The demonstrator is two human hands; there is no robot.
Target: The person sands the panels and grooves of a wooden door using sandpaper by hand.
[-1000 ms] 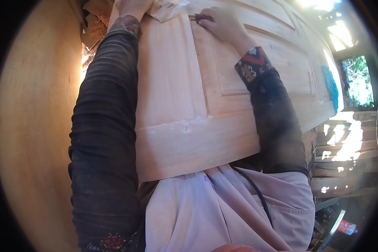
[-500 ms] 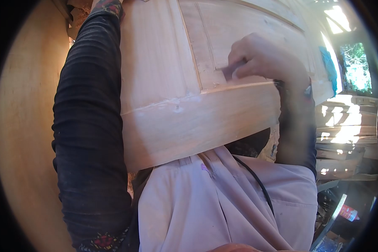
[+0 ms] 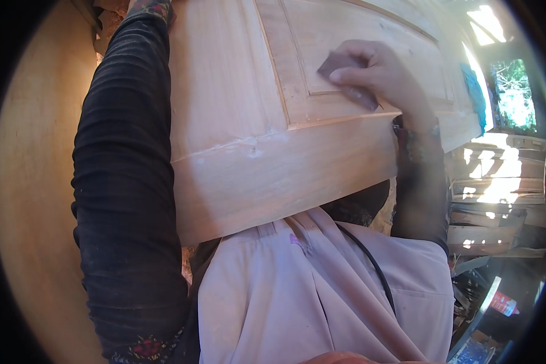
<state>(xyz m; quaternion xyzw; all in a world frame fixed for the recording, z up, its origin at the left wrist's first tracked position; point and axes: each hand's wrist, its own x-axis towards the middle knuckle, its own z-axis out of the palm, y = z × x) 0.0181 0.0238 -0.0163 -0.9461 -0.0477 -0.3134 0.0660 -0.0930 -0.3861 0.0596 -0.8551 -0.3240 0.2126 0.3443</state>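
Observation:
My right hand is closed on a folded piece of sandpaper, brown-grey, with one edge sticking out past the fingers and another below the palm. It is over the recessed panel of a pale wooden door, near the panel's lower moulding. A whitish smear runs along the joint at the door's near edge. My left arm, in a dark sleeve, stretches along the door's left side and leaves the view at the top, so the left hand's fingers are out of sight.
A large pale wooden board stands at the left. A teal cloth hangs at the door's far right. Stacked planks lie in patchy sunlight at the right, with a red bottle below them. The door's near edge is close to my lap.
My right hand has shifted up and slightly along the panel with the sandpaper, which now shows more clearly. My left arm has moved slightly left.

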